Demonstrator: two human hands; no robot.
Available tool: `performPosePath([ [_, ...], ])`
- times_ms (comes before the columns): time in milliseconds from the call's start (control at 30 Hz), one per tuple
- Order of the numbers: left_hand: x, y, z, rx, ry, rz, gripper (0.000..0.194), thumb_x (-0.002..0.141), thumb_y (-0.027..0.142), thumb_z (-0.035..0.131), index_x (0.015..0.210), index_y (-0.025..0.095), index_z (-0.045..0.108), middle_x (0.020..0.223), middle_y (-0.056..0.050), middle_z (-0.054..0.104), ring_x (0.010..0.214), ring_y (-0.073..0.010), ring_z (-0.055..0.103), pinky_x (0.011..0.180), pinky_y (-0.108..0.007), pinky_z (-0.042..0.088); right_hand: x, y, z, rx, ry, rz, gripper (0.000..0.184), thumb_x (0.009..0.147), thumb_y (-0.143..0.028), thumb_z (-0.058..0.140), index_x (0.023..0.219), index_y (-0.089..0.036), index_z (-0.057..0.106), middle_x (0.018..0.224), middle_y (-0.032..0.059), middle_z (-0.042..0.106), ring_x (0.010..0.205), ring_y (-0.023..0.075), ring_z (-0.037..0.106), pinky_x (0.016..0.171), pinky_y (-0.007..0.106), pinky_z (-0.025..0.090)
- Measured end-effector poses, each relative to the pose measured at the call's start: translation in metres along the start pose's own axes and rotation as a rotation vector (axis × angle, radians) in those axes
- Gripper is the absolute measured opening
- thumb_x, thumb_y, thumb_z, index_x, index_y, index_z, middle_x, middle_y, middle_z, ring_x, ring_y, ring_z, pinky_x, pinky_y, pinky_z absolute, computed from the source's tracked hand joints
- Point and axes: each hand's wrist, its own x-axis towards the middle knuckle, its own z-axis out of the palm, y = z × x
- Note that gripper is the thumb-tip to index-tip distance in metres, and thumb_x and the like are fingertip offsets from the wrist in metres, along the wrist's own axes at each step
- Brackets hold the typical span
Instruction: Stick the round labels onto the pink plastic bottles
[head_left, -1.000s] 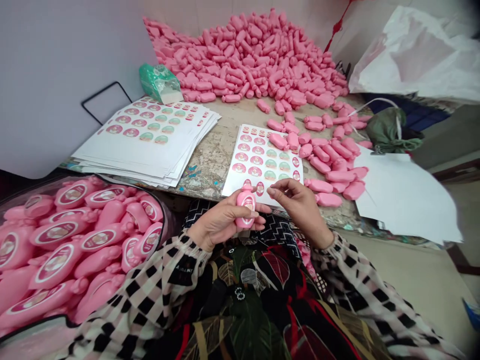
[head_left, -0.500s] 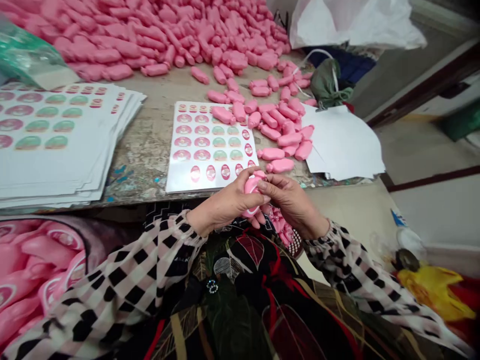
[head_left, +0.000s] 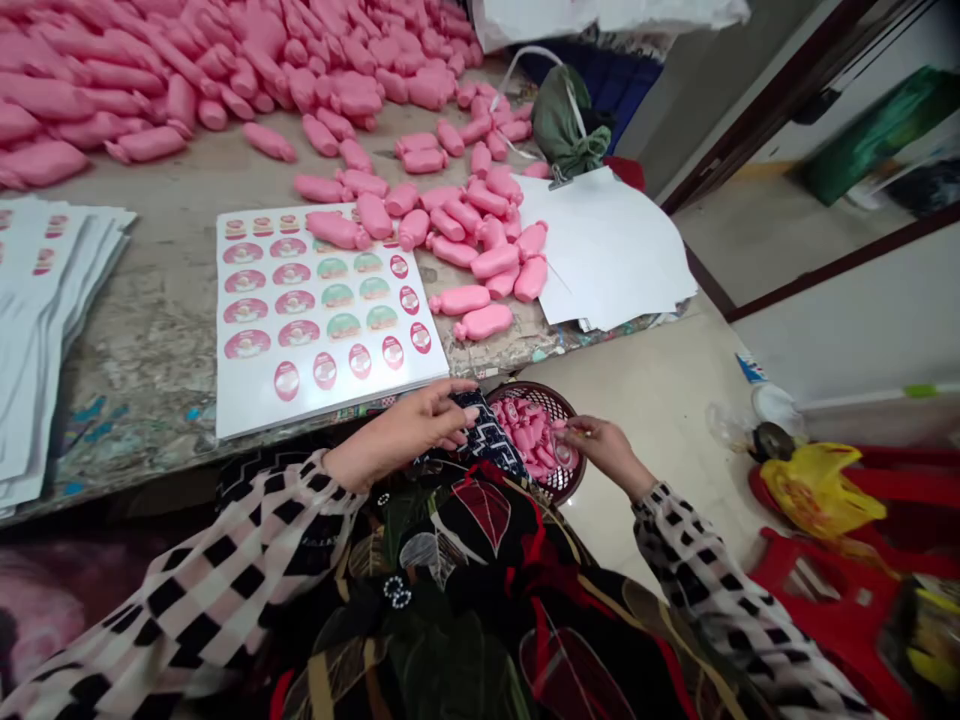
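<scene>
My left hand (head_left: 412,425) is by the table's front edge, fingers apart and slightly bent, with no bottle in it. Over the right rim of a dark red mesh basket (head_left: 566,490), my right hand (head_left: 609,452) has its fingers pinched together. What they hold, if anything, is too small or blurred to name. Small pink pieces (head_left: 525,435) lie in the basket, some with pale marks. A sheet of oval stickers (head_left: 259,375) tops a stack close to my left hand, with pink bottles (head_left: 484,322) at its right.
A large heap of pink bottles (head_left: 247,60) covers the back left of the table. Printed sheets (head_left: 30,330) are stacked at the left edge. White paper (head_left: 607,250) and a green cloth bag (head_left: 566,120) are at right. Red stools (head_left: 817,600) stand on the floor.
The view has swung right. The labelled pink bottle is gone from my left hand, which has opened. My right hand has moved away from it, to the basket.
</scene>
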Motion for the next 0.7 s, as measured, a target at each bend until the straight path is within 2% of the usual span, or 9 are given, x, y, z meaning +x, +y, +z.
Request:
performPosePath([
  [133, 0.005, -0.001, 0.001, 0.042, -0.011, -0.054, 0.053, 0.077, 0.044, 0.059, 0.124, 0.023, 0.046, 0.090, -0.004, 0.063, 0.076, -0.0149, 0.061, 0.074, -0.031, 0.047, 0.011, 0.020, -0.002, -0.110, 0.045, -0.034, 0.041, 0.075, -0.048, 0.056, 0.105, -0.022, 0.065, 0.108, 0.0103, 0.065, 0.097, 0.0281, 0.061, 0.082, 0.037, 0.045],
  [267, 0.006, -0.003, 0.002, 0.061, -0.005, -0.063, 0.050, 0.077, 0.043, 0.059, 0.120, 0.023, 0.047, 0.078, 0.001, 0.057, 0.072, -0.0137, 0.058, 0.071, -0.029, 0.045, 0.028, 0.020, -0.013, -0.028, -0.054, -0.058, 0.031, 0.075, -0.043, 0.056, 0.097, -0.025, 0.068, 0.099, 0.0067, 0.069, 0.093, 0.0273, 0.063, 0.080, 0.037, 0.046],
  [467, -0.006, -0.004, 0.009, 0.051, 0.091, -0.093, 0.048, 0.076, 0.043, 0.060, 0.118, 0.022, 0.048, 0.085, 0.000, 0.058, 0.076, -0.0136, 0.055, 0.077, -0.029, 0.042, 0.045, -0.004, -0.011, 0.073, -0.198, -0.274, 0.032, 0.075, -0.044, 0.057, 0.096, -0.023, 0.069, 0.100, 0.0063, 0.069, 0.092, 0.0269, 0.063, 0.081, 0.038, 0.047],
  [567, -0.015, -0.008, 0.016, 0.106, 0.131, -0.102, 0.049, 0.076, 0.043, 0.058, 0.119, 0.021, 0.048, 0.087, -0.001, 0.058, 0.076, -0.0142, 0.055, 0.075, -0.029, 0.041, 0.040, -0.018, -0.001, 0.176, -0.205, -0.353, 0.030, 0.074, -0.042, 0.059, 0.096, -0.024, 0.069, 0.101, 0.0061, 0.069, 0.094, 0.0267, 0.062, 0.085, 0.039, 0.046],
  [700, -0.031, -0.012, 0.021, 0.280, 0.113, -0.028, 0.048, 0.079, 0.044, 0.055, 0.119, 0.018, 0.047, 0.074, 0.002, 0.054, 0.071, -0.0137, 0.052, 0.070, -0.027, 0.039, 0.021, -0.031, 0.015, 0.332, -0.196, -0.447, 0.024, 0.076, -0.039, 0.058, 0.091, -0.023, 0.068, 0.096, 0.0048, 0.070, 0.091, 0.0252, 0.062, 0.084, 0.038, 0.046],
])
